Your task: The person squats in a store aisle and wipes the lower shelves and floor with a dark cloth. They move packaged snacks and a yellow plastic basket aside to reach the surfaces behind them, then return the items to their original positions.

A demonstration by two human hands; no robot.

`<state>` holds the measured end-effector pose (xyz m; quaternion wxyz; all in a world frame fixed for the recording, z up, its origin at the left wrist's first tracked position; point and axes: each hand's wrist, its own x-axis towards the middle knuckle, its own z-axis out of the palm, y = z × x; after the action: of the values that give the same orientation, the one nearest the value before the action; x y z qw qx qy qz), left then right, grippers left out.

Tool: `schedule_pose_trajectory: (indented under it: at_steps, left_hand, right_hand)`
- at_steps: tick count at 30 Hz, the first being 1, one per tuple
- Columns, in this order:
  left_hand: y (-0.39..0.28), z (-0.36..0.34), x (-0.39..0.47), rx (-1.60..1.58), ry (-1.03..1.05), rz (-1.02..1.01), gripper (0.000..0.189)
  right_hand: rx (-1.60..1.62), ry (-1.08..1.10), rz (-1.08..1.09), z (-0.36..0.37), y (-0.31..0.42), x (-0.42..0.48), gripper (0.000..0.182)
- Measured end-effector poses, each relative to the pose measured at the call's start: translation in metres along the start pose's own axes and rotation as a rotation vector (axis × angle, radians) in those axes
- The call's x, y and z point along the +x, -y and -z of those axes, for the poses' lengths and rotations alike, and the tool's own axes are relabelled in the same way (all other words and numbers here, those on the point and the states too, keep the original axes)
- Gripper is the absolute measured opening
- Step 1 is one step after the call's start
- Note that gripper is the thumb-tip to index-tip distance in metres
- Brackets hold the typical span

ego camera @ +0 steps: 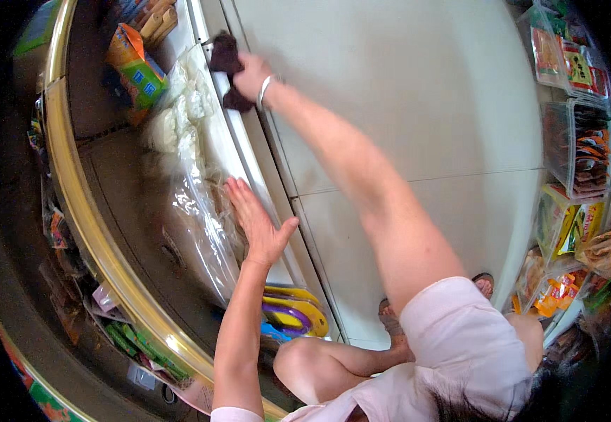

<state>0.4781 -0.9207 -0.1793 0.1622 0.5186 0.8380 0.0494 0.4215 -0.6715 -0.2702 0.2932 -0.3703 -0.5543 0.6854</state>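
Note:
My right hand [253, 76] grips a dark cloth [225, 55] at the white front edge of the lowest shelf [242, 132], with cloth bunched on both sides of the fingers. A bracelet circles that wrist. My left hand [257, 224] is spread flat, thumb apart, its fingers against a clear plastic bag [200, 221] on the shelf. Pale wrapped goods [179, 116] lie beyond the bag. Past them stands an orange and green box [139, 68] bearing writing.
Several yellow and purple packaged items [295, 314] sit at the shelf's near end. A gold-edged upper shelf [94, 221] curves along the left. Tiled floor [390, 105] lies to the right, with clear bins of packets [579, 147] along its far side. Wooden handles [159, 24] poke out top left.

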Motion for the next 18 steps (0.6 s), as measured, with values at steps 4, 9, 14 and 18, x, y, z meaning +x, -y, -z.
schedule_pose_trajectory:
  at_steps: [4, 9, 14, 18]
  left_hand:
    - [0.002, 0.003, -0.001, -0.014, -0.007, 0.032, 0.111]
    - [0.008, 0.001, -0.001, -0.001, 0.009, 0.039, 0.117]
    - [0.009, 0.004, -0.002, 0.011, -0.013, 0.088, 0.115]
    - [0.007, -0.001, 0.003, -0.015, 0.018, 0.082, 0.112]
  right_hand:
    - [-0.202, 0.079, 0.113, -0.021, -0.034, -0.072, 0.022]
    - [-0.114, 0.039, 0.197, -0.037, -0.091, -0.203, 0.019]
    - [-0.19, 0.358, -0.118, -0.011, -0.058, -0.313, 0.028]
    - [-0.408, 0.585, -0.283, 0.015, -0.032, -0.343, 0.024]
